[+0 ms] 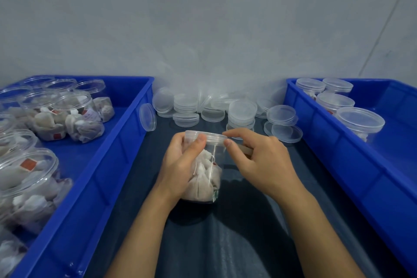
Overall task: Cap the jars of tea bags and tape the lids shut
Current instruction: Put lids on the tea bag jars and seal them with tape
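Head view: jar [204, 171] of tea bags at centre on dark mat, lid [206, 137] on. Left hand [180, 165] wraps jar, thumb on lid rim, steadying. Right hand [259, 160] pinches at lid edge, likely laying tape; tan strip beneath fingers, tape itself unclear.

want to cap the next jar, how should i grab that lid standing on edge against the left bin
Pinch the upright lid across its thin rim from above, thumb on one flat face, fingers on the other. It stands on edge, leaning against the left blue bin, so the top edge is exposed, while the bin wall probably blocks that side.
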